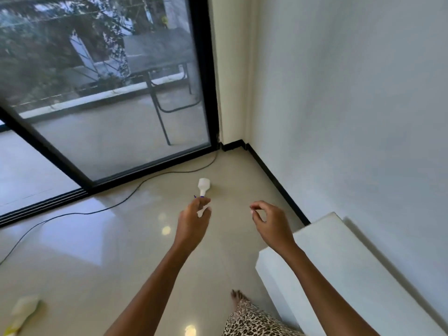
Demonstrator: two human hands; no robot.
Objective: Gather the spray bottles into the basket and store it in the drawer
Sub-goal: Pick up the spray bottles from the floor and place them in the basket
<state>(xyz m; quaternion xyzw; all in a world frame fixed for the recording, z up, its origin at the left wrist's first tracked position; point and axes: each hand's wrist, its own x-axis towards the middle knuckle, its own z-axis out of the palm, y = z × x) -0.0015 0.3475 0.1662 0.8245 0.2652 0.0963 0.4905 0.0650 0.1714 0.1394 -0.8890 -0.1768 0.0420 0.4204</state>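
Head view shows a person standing on a shiny floor [126,251] near a glass door [116,93]. Both arms reach out in front.

The left hand [194,220] is closed around the top of a white spray bottle [203,186]. The bottle's fat body pokes out past the fingers, away from the person. A bit of purple shows by the fingertips, and a white bit, maybe the trigger, sticks out under the hand. It is hard to tell if the bottle is off the floor or resting on it.

The right hand [268,220] holds nothing. Its fingers are curled and loose, with a gap between thumb and fingers.

Another bottle [23,311], pale and yellowish, lies on the floor at the bottom left, well apart from the hands. It is blurry, so it may or may not be a spray bottle.

No basket and no drawer can be seen. A white block [339,275] sits by the wall on the right.

What could go wrong? The left hand has the bottle only by its thin top, so the heavy part could swing and slip out. A thin black cable [135,190] runs across the floor, and the bare foot [238,298] could catch on it when the person walks to the other bottle.
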